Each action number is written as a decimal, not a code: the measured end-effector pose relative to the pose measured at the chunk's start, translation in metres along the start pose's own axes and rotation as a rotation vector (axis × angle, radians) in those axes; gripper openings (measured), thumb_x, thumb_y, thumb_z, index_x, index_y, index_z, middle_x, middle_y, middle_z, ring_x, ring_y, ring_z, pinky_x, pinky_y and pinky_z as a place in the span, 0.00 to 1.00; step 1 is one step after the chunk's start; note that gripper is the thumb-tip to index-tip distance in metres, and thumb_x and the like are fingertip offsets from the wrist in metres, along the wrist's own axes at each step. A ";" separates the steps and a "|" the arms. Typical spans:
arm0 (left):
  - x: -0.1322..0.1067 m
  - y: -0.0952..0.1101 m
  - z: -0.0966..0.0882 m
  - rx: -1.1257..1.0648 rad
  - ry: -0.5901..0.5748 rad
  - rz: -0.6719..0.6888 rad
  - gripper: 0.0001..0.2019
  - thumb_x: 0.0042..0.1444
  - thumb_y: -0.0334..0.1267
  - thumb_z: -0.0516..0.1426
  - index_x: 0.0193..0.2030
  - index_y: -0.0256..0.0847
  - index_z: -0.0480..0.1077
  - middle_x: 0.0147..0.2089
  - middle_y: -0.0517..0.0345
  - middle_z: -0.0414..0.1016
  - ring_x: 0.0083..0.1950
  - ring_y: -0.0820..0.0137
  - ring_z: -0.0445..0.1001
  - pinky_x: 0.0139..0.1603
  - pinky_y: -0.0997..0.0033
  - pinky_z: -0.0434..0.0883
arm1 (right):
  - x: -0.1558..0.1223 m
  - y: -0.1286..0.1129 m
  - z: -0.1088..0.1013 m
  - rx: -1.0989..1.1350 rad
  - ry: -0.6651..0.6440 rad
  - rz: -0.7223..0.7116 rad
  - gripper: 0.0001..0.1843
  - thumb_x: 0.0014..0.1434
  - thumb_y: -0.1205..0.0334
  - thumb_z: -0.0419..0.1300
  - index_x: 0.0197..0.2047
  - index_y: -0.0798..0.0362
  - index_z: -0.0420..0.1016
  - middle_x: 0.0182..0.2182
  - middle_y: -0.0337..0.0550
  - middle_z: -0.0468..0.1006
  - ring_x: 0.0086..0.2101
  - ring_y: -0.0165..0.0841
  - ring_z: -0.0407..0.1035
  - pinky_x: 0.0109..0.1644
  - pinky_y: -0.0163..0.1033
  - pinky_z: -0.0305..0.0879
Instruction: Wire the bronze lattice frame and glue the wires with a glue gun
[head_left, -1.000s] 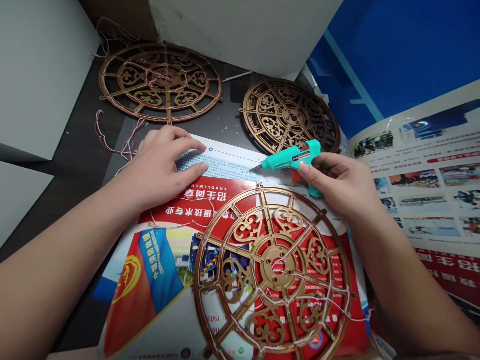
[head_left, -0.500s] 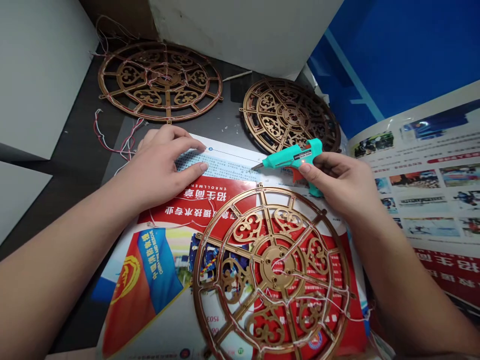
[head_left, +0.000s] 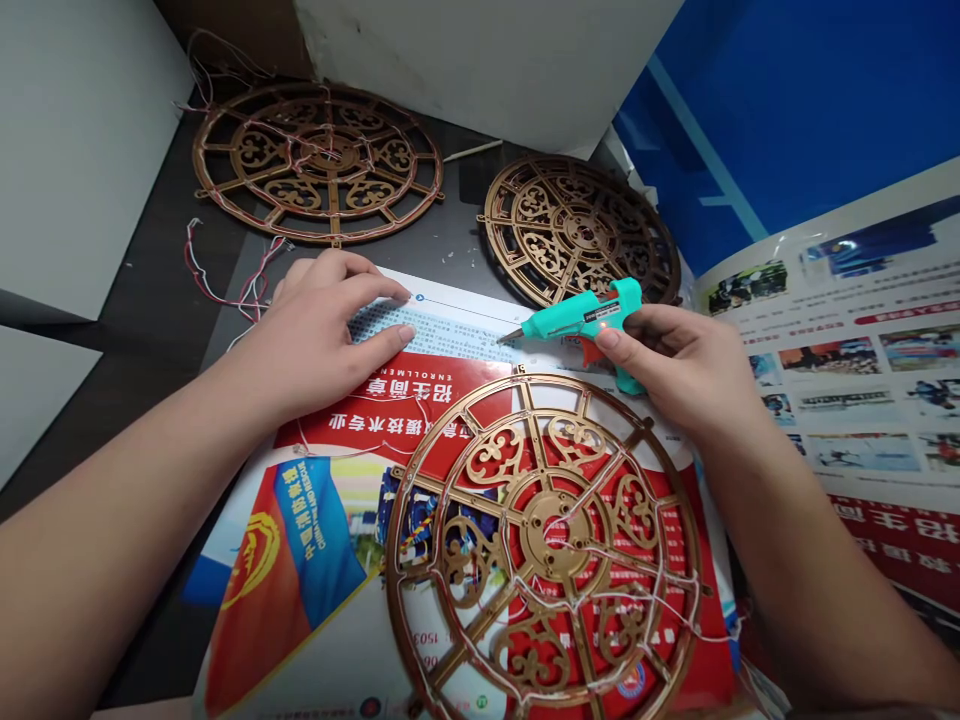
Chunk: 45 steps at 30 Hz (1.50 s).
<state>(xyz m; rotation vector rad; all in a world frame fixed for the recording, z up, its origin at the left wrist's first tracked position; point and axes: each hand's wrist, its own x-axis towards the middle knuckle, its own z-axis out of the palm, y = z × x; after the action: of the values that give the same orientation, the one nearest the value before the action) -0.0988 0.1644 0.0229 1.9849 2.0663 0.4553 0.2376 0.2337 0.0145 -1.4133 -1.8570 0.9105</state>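
My right hand (head_left: pixel 679 365) is closed around the handle of a teal glue gun (head_left: pixel 577 318), whose metal nozzle points left just above the printed poster (head_left: pixel 300 600). A small light glows on the gun's side. Resting on the poster's upper left part, my left hand (head_left: pixel 337 335) has its fingers apart and holds nothing. Between my forearms a round bronze-coloured openwork frame (head_left: pixel 555 520) lies flat on the poster. Thin pale wires (head_left: pixel 637 600) run along its rings and spokes and trail off its right side.
At the back left lies another round frame (head_left: pixel 330 190) with red and white wires; further frames (head_left: pixel 581 235) are stacked behind the glue gun. Loose wires (head_left: pixel 225 285) lie left of my hand. White panels (head_left: pixel 487 70) and a blue surface (head_left: pixel 787 100) bound the dark table.
The glue gun's nozzle has shifted slightly left and down with my right hand. My left hand and the near frame stay where they were.
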 end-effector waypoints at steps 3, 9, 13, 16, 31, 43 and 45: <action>0.000 0.000 0.000 0.002 -0.005 -0.004 0.22 0.62 0.58 0.54 0.59 0.56 0.74 0.66 0.58 0.63 0.70 0.61 0.59 0.80 0.49 0.58 | 0.000 0.000 0.000 -0.026 0.029 0.020 0.22 0.54 0.40 0.72 0.41 0.49 0.85 0.32 0.43 0.80 0.30 0.32 0.69 0.30 0.38 0.61; 0.001 0.000 0.000 0.006 -0.005 -0.011 0.23 0.62 0.58 0.54 0.59 0.56 0.74 0.66 0.58 0.63 0.70 0.60 0.60 0.80 0.46 0.58 | 0.000 -0.001 -0.001 -0.049 -0.020 0.001 0.21 0.56 0.40 0.70 0.40 0.49 0.85 0.35 0.44 0.82 0.32 0.32 0.70 0.31 0.39 0.62; 0.001 0.001 0.000 0.009 -0.010 -0.010 0.23 0.61 0.57 0.54 0.59 0.56 0.74 0.65 0.57 0.63 0.70 0.60 0.60 0.80 0.47 0.58 | -0.001 0.001 -0.001 -0.048 0.002 0.020 0.22 0.55 0.39 0.71 0.42 0.49 0.85 0.34 0.44 0.82 0.32 0.34 0.71 0.31 0.39 0.63; 0.000 0.002 0.000 0.014 -0.003 -0.017 0.22 0.61 0.57 0.54 0.59 0.56 0.74 0.65 0.57 0.63 0.69 0.60 0.60 0.80 0.48 0.58 | 0.000 0.002 -0.001 -0.081 0.034 -0.002 0.22 0.56 0.39 0.70 0.42 0.49 0.84 0.33 0.44 0.81 0.31 0.34 0.70 0.30 0.39 0.62; 0.001 0.000 0.000 0.024 -0.003 -0.008 0.22 0.61 0.58 0.54 0.59 0.57 0.73 0.65 0.58 0.63 0.70 0.60 0.60 0.81 0.47 0.58 | 0.000 0.002 -0.001 -0.065 -0.007 -0.017 0.21 0.57 0.40 0.70 0.42 0.49 0.84 0.35 0.44 0.82 0.32 0.33 0.71 0.32 0.39 0.63; 0.001 0.002 -0.001 0.007 -0.013 -0.032 0.22 0.60 0.57 0.55 0.58 0.58 0.74 0.65 0.59 0.62 0.71 0.57 0.60 0.81 0.43 0.58 | 0.000 0.003 -0.002 -0.054 0.005 -0.010 0.22 0.57 0.41 0.70 0.45 0.49 0.85 0.36 0.45 0.82 0.33 0.34 0.73 0.32 0.39 0.65; 0.001 0.002 0.000 0.006 -0.014 -0.029 0.21 0.60 0.57 0.55 0.58 0.59 0.73 0.65 0.59 0.62 0.71 0.56 0.60 0.81 0.42 0.58 | 0.001 0.004 -0.002 -0.066 0.032 -0.002 0.22 0.57 0.41 0.70 0.45 0.49 0.85 0.36 0.45 0.82 0.33 0.34 0.72 0.31 0.39 0.64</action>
<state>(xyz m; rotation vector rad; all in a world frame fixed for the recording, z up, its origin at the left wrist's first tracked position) -0.0974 0.1658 0.0239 1.9529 2.0884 0.4288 0.2410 0.2355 0.0121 -1.4563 -1.8800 0.8282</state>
